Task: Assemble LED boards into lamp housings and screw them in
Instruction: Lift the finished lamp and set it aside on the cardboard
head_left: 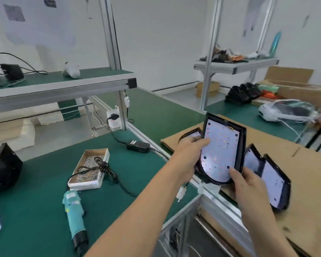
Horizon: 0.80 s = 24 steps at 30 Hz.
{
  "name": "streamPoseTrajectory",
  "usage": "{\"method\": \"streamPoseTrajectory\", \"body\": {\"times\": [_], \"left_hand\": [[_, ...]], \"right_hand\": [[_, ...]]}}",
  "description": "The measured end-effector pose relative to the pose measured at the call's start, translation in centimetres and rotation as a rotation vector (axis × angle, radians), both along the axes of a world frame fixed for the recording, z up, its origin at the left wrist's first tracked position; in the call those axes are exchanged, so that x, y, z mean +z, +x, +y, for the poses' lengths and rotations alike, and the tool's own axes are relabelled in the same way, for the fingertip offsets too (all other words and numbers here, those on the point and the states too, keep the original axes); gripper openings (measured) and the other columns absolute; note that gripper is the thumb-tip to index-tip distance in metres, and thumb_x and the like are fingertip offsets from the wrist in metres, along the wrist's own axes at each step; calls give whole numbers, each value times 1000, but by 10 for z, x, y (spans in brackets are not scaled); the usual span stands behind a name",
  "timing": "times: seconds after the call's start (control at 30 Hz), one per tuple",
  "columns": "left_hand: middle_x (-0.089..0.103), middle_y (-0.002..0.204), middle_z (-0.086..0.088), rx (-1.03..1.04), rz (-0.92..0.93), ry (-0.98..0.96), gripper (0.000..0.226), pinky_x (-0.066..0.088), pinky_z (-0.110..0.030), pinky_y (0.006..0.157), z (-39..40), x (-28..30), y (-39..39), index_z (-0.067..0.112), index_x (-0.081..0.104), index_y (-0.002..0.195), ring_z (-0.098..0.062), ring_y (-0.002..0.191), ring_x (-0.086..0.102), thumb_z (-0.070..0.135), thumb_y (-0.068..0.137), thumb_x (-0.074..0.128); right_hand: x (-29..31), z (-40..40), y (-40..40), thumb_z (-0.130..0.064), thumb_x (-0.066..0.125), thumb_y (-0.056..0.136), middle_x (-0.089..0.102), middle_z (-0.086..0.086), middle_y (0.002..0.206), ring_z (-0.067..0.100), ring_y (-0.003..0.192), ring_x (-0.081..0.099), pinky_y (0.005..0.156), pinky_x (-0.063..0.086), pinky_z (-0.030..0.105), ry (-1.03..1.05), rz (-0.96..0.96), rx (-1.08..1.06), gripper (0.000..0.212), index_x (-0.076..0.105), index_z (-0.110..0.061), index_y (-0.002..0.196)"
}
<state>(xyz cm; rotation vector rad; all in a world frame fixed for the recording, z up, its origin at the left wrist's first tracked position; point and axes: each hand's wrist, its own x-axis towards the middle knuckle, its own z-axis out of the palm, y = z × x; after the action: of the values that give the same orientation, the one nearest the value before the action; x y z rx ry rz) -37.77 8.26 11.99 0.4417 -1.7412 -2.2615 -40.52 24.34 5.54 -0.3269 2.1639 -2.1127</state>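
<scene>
Green-topped counter (44, 210) fills the lower left of the frame, with white walls and aluminium shelving behind. At centre right, both hands hold one black lamp housing (243, 145) upright, its white LED board (220, 151) facing the camera. Left hand (188, 154): grip closed on the housing's left edge, thumb lying across the board. Right hand (248, 180): grip closed on the housing's lower right edge, thumb on the board's lower corner. A white connector (181, 193) hangs on a lead below the housing.

Behind and to the right of the held unit, further housings (272, 180) with boards lie on a cardboard sheet (304, 173) at the right of the frame; one more shows just left of the held unit. Lower left of centre, a teal electric screwdriver (74, 217) lies on the counter. Just above it stands a shallow box (89, 168) of screws, with a coiled black cable (104, 166) resting across it. A black power adapter (138, 145) lies near the counter's far edge.
</scene>
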Motion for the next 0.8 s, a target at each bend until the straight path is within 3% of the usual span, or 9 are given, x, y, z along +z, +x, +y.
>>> {"method": "streamPoseTrajectory", "body": {"times": [0.07,0.13,0.2,0.33,0.4,0.47,0.57,0.67,0.8], "left_hand": [[67,137,-10,-93,-59,-77,39,47,-45,110,26,-2,-29,4,65,132,-29,129,61,25,100,67],[62,144,-5,-162,-106,-152,47,43,-46,115,52,-7,-52,7,63,135,-25,134,56,36,98,69],[54,151,-3,-202,-145,-172,60,40,-43,116,75,-12,-69,7,54,144,-23,138,50,41,98,69],[53,133,5,-275,-179,-138,54,40,-37,100,115,-22,-91,10,49,147,-20,122,50,30,100,68],[54,126,-1,-279,-183,-85,54,45,-38,102,133,-31,-98,9,44,151,-22,119,54,16,102,64],[55,138,-6,-287,-191,-35,56,48,-38,107,148,-42,-103,10,40,155,-26,128,55,8,103,59],[38,161,-6,-295,-194,8,58,47,-21,96,167,-55,-102,12,35,158,-18,132,51,10,104,56],[30,167,-4,-298,-210,8,59,34,-40,115,180,-69,-102,16,33,160,-26,151,32,19,105,55],[25,169,-3,-352,-220,-59,63,28,-45,120,188,-72,-100,17,27,162,-27,155,25,31,107,53]], "right_hand": [[-5,25,-14,-14,55,103,43,26,70,21,60,44,57,36,37,11,-53,-145,25,58,-4,80],[-11,48,-26,-12,54,102,48,13,64,19,48,41,49,33,32,-14,-107,-241,21,60,-7,82],[-16,66,-35,-12,55,101,53,9,65,17,45,43,50,34,33,-23,-144,-315,17,65,-6,88],[-33,101,-54,-19,58,96,57,7,61,21,51,46,54,39,32,25,-192,-458,18,68,-11,84],[-42,117,-63,-21,59,95,63,7,64,23,55,50,56,40,33,86,-199,-488,21,68,-14,78],[-50,130,-73,-20,58,95,65,11,66,26,57,53,57,39,33,156,-204,-509,23,66,-10,75],[-63,146,-85,-16,58,95,65,15,64,29,57,53,61,40,36,220,-252,-543,22,65,-4,77],[-75,157,-88,-15,61,93,64,13,61,28,54,53,58,41,36,263,-302,-577,17,66,-3,81],[-83,157,-86,-13,61,91,67,13,61,31,60,57,63,45,41,323,-306,-545,13,67,-4,84]]}}
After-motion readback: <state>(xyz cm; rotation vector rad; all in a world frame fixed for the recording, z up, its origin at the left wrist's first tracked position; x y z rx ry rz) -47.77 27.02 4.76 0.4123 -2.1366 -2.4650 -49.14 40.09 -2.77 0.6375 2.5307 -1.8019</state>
